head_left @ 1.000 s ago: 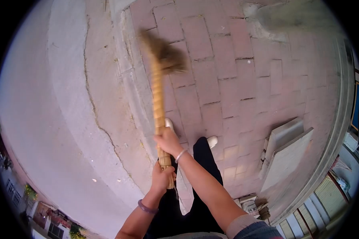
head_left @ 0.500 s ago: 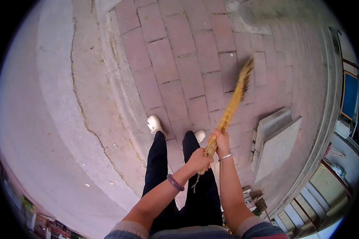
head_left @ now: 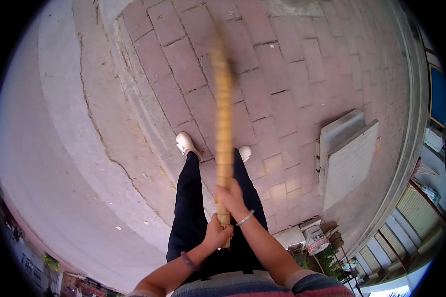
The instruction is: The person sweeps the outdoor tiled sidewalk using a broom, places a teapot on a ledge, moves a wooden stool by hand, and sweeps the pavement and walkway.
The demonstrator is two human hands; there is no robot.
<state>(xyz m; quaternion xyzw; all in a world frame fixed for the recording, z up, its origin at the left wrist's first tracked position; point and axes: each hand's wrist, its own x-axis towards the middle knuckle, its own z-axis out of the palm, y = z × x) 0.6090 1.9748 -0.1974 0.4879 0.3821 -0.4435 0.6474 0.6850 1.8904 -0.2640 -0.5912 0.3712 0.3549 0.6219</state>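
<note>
A straw broom (head_left: pixel 224 109) stretches forward from my body, its far bristle end smeared by motion over the reddish paving. My left hand (head_left: pixel 217 233) wraps the lower end of the handle, with a dark bangle on that wrist. Just above it, my right hand (head_left: pixel 229 195) grips the handle too; a pale bracelet circles this wrist. Both sets of fingers are closed round the broom. Whether the bristles touch the ground cannot be told through the blur. My light shoes (head_left: pixel 186 142) stand on the paving on either side of the broom.
Stone slabs (head_left: pixel 349 161) rest on the paving to the right. A bucket with print on it (head_left: pixel 315 240) and green plants (head_left: pixel 328 260) are at the lower right. Along the left runs a cracked concrete strip (head_left: pixel 91 119). A blue board (head_left: pixel 437 94) stands at the far right.
The broom has swung from the right towards the left and now points nearly straight ahead. Both my hands moved left with it, still gripping the handle.
</note>
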